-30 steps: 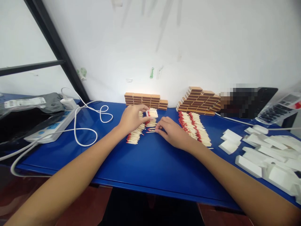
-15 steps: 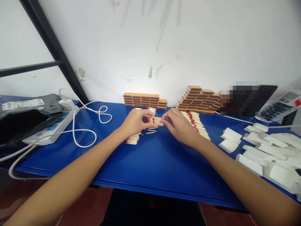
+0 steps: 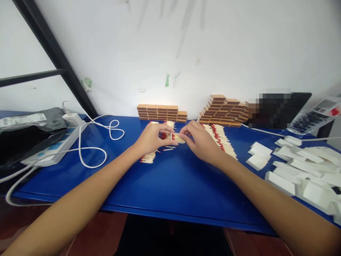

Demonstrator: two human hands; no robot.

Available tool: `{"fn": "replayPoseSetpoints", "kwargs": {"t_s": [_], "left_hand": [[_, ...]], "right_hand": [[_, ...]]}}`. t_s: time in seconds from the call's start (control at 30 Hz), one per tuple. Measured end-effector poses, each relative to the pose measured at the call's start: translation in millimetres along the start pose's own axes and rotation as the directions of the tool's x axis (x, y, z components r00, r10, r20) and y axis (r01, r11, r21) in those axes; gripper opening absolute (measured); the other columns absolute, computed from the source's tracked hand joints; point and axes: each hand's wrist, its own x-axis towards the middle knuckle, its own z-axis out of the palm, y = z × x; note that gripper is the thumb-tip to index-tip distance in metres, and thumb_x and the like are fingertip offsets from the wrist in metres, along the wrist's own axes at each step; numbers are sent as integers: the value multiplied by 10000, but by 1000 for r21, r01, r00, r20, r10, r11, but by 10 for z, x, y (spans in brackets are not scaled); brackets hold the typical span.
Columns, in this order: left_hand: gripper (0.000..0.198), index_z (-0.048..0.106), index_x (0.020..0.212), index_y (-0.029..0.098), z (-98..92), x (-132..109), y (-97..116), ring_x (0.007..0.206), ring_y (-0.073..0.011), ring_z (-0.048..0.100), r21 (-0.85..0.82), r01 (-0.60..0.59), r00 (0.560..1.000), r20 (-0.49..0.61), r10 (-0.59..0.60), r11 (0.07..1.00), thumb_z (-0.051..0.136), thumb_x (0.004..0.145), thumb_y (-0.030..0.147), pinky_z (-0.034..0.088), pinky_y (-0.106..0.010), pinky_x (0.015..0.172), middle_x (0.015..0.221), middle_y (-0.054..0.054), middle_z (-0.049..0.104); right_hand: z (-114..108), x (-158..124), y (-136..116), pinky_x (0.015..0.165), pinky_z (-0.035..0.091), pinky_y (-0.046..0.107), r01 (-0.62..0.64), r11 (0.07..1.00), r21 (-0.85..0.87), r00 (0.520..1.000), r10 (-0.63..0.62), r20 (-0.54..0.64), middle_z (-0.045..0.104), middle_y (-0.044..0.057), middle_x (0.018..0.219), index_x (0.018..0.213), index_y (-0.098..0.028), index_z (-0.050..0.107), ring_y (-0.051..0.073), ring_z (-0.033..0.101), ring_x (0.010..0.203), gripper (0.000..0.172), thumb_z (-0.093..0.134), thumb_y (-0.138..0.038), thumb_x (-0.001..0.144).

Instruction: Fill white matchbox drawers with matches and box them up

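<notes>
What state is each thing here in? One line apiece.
Left hand: closed on the small tray
Right hand: fingertips at the tray's right end, grip unclear
Small tray: open, matches inside
Left matchboxes: stacked
Right matchboxes: stacked in steps
Right-side matches: loose, piled in rows
White trays: heaped loosely
White cord: loosely looped
Gray bag: crumpled

The left hand point(image 3: 153, 138) partly hides a white tray point(image 3: 171, 136), it seems (matches point(image 3: 178, 138) blurred).
</notes>
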Motion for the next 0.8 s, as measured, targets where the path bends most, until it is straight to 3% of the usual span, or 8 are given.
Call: {"fn": "replayPoseSetpoints", "kwargs": {"t_s": [0.33,0.57,0.8], "left_hand": [[351,808,987,226,-30,18,44,994,-240,802,10,11,1000,-16,-11,1000,967,726,399,627,-325,878,1017,-35,832],[349,799,970,204,-8,14,30,978,-227,803,-16,-21,1000,-11,21,1000,972,725,383,624,-306,880,980,-35,829],[374,804,1003,199,-18,19,37,991,-232,803,-16,-20,1000,5,21,1000,972,727,388,618,-302,879,1001,-43,831]], "right_hand": [[-64,13,-5,837,484,428,-19,999,-35,1000,19,-13,628,94,995,965,-240,610,275,603,953,85,563,-244,1035],[-40,3,47,817,478,416,8,999,-45,999,-6,43,631,92,993,951,-236,599,276,602,946,94,559,-239,1036],[-34,3,9,821,487,403,14,1000,-7,999,-15,-30,626,83,990,998,-235,624,261,603,943,65,576,-234,1040]]}}
